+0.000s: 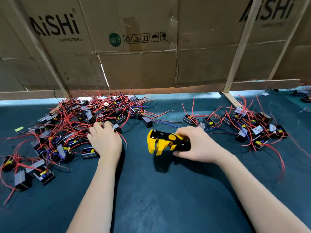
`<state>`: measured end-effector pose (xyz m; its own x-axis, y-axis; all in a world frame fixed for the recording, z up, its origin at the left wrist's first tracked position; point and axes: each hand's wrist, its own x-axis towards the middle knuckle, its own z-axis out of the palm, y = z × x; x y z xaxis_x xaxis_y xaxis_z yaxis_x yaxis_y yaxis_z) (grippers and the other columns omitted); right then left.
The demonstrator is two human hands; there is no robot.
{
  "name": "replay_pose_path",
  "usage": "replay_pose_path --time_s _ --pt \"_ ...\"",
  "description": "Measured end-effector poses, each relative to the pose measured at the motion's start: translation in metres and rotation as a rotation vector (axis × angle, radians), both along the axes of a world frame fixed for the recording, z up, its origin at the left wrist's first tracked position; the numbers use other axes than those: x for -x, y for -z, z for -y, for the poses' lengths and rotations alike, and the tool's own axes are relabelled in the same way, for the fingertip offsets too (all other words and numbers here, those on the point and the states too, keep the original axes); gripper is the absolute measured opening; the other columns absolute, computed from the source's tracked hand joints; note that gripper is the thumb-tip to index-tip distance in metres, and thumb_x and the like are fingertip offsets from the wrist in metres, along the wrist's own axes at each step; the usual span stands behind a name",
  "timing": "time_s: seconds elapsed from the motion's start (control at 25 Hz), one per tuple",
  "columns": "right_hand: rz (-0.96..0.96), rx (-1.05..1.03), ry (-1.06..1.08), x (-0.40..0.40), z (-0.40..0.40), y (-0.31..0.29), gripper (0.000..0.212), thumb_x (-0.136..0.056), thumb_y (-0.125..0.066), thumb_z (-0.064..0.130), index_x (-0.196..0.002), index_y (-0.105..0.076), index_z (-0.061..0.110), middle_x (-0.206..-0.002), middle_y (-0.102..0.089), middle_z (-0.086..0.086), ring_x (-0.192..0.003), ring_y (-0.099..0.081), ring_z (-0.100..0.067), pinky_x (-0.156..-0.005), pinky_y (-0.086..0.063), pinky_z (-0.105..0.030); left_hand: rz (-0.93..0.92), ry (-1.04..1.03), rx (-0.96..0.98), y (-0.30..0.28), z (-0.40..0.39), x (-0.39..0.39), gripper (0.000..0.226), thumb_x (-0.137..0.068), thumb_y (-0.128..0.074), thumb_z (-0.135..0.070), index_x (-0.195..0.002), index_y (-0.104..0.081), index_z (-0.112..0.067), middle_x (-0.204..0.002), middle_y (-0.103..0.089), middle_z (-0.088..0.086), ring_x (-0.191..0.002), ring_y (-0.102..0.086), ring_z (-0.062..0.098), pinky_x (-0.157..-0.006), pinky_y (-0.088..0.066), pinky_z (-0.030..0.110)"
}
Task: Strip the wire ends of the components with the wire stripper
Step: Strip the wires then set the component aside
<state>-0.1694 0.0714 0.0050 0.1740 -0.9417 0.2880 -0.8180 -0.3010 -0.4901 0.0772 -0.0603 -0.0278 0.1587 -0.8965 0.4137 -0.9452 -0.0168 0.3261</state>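
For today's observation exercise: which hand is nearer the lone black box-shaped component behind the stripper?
Right. The right hand lies beside the component; the left hand is farther left.

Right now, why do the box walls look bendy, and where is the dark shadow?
In the head view, the wide-angle lens bows the cardboard wall and its wooden slats; a dark shadow lies on the green mat just under the wire stripper in the right hand; the far right edge looks blurred; a bright strip glows beneath the cardboard.

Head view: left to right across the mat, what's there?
Large pile of wired components → left hand reaching into it → wire stripper → right hand gripping it → smaller pile of components.
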Motion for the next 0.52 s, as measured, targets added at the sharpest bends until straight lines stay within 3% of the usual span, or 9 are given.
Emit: replay_pose_path --time_s 0.12,0.24,0.28,0.4,0.52 --pt "0.027 0.002 0.201 0.02 0.001 -0.001 0.022 -0.068 -0.078 0.015 -0.081 -0.06 0.014 -0.071 -0.059 0.002 -0.073 -0.052 -0.023 -0.071 -0.042 -0.032 -0.146 0.138 0.1 -0.004 -0.004 0.005 0.021 -0.086 -0.068 -0.016 -0.106 -0.068 -0.011 -0.11 -0.06 0.015 -0.108 -0.05 0.036 -0.089 -0.037 0.043" --pt "0.04 -0.005 0.393 0.041 0.001 0.001 0.023 -0.066 -0.076 0.016 -0.085 -0.064 0.016 -0.073 -0.063 0.0 -0.075 -0.055 -0.027 -0.074 -0.046 -0.034 -0.611 0.453 0.098 -0.014 -0.017 0.021 0.016 -0.082 -0.076 -0.02 -0.095 -0.067 -0.016 -0.079 -0.066 0.0 -0.077 -0.059 0.018 -0.074 -0.045 0.024" --pt "-0.006 0.012 0.483 0.046 0.002 0.002 0.023 -0.067 -0.076 0.02 -0.087 -0.064 0.018 -0.075 -0.065 0.0 -0.079 -0.058 -0.029 -0.075 -0.047 -0.036 -0.687 0.54 0.049 -0.015 -0.023 0.027 0.016 -0.08 -0.078 -0.019 -0.091 -0.066 -0.019 -0.071 -0.066 -0.004 -0.068 -0.058 0.013 -0.067 -0.043 0.017" --pt "-0.168 0.067 0.759 0.052 0.002 0.006 0.023 -0.07 -0.073 0.029 -0.089 -0.062 0.023 -0.08 -0.065 0.001 -0.092 -0.061 -0.032 -0.074 -0.039 -0.036 -0.515 0.682 -0.096 -0.009 -0.034 0.041 0.017 -0.075 -0.081 -0.018 -0.084 -0.067 -0.022 -0.065 -0.067 -0.003 -0.058 -0.055 0.009 -0.064 -0.043 0.019" --pt "-0.05 0.139 0.823 0.053 0.003 0.005 0.019 -0.07 -0.075 0.03 -0.083 -0.063 0.022 -0.075 -0.065 0.0 -0.086 -0.062 -0.033 -0.075 -0.045 -0.035 -0.54 0.745 -0.136 -0.009 -0.039 0.045 0.026 -0.072 -0.083 -0.013 -0.087 -0.064 -0.019 -0.069 -0.063 -0.001 -0.055 -0.048 0.006 -0.063 -0.044 0.021"
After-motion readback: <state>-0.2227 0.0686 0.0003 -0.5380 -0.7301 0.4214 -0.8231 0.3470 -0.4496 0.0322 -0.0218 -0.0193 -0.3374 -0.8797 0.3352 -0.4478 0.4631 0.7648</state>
